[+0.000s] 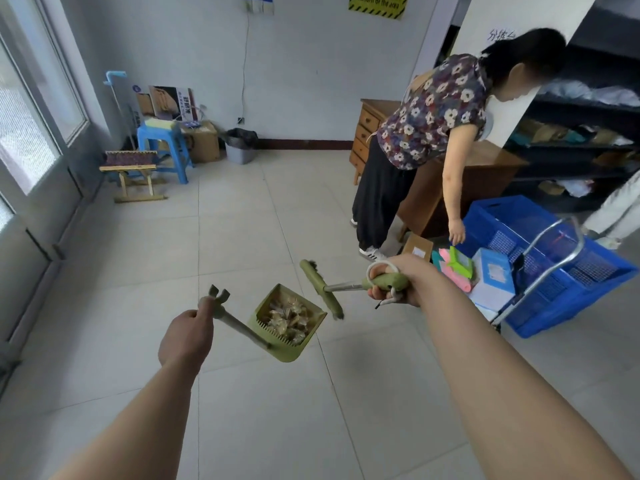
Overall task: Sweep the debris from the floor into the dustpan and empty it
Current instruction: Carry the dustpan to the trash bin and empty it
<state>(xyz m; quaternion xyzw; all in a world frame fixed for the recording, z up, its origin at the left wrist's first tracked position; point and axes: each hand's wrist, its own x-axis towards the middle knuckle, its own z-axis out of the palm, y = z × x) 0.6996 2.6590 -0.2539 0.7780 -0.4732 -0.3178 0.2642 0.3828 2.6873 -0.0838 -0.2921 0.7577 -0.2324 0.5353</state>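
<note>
Tiled floor point(242, 220), left hand point(187, 336) gripping one debris-filled dustpan point(287, 323), right hand point(398, 282) gripping one broom point(320, 289)

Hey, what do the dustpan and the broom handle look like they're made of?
The dustpan looks like moulded matte plastic: uniform olive green, with comb teeth formed into its rim. The broom handle in the right hand seems to be a bare metal tube, silvery and shiny, ending in a green grip, probably plastic.

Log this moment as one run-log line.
left hand: holds dustpan handle | right hand: holds broom | debris: in dustpan | bin: far wall | emptying: pending
</note>
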